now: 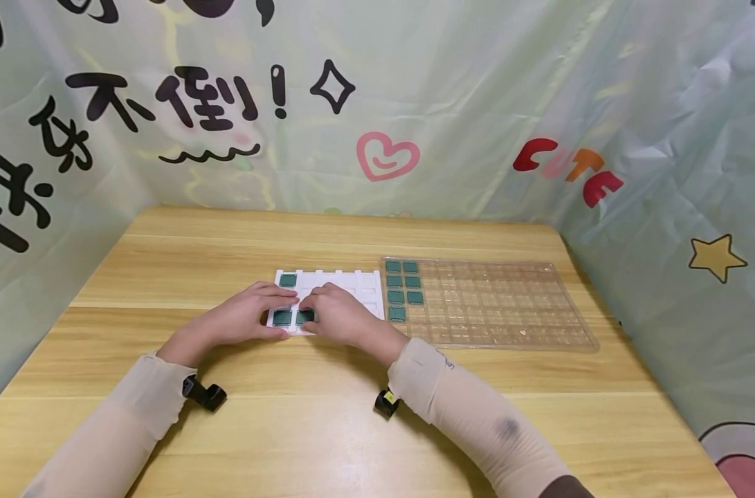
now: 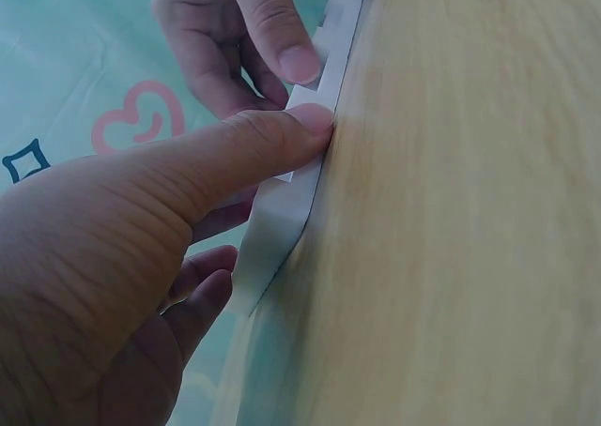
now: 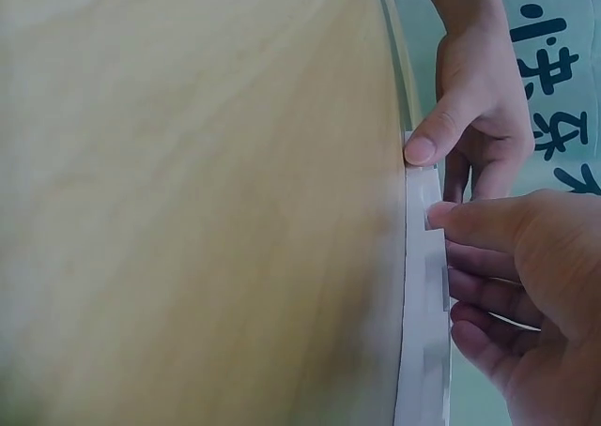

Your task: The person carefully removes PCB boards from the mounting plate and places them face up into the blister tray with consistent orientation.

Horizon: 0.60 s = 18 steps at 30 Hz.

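Observation:
A white slotted tray (image 1: 367, 287) lies on the table, with a green chip (image 1: 288, 280) in its back left slot and another green chip (image 1: 282, 318) in its front left slot. My left hand (image 1: 249, 315) grips the tray's left end, its thumb (image 2: 310, 121) against the front wall and its fingers at the far side. At the second front slot, my right hand (image 1: 340, 315) pinches a green chip (image 1: 304, 317) by its right part. The right thumb (image 3: 479, 221) dips into a notch of the tray's front wall. My right hand covers the tray's middle.
Right beside the white tray lies a clear plastic tray (image 1: 489, 339) with many small compartments. Several green chips (image 1: 396, 297) fill its two leftmost columns. The wooden table (image 1: 327, 429) meets a printed cloth backdrop (image 1: 464, 138) behind and at the sides.

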Motion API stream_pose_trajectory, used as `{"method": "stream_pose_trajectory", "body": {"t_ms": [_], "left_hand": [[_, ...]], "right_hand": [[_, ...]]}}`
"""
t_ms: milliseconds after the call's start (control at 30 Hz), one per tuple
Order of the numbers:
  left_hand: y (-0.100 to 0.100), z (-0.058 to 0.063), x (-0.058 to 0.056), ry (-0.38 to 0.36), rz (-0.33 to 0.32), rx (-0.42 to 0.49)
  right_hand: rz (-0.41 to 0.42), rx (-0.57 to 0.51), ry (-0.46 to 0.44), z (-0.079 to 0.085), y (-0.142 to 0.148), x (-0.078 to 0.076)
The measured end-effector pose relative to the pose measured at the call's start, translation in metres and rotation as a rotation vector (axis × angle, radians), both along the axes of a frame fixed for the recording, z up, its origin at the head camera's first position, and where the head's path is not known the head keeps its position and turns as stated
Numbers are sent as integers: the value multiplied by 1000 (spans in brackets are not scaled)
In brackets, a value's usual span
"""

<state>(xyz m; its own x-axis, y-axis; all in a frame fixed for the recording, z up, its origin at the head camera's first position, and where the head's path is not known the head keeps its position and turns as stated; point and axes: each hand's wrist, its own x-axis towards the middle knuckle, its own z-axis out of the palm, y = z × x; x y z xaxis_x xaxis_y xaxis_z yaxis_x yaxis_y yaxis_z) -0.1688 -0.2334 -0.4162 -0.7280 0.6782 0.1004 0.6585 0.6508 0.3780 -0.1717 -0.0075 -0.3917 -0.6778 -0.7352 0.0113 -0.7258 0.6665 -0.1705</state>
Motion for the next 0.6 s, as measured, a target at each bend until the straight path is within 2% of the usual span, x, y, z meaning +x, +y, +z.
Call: {"method": "stream_pose_trajectory", "body": {"t_ms": [600], "left_hand": [[1,1,1,-2,4,-5]], "right_hand": [[-30,-102,-53,0,6,-2]]}}
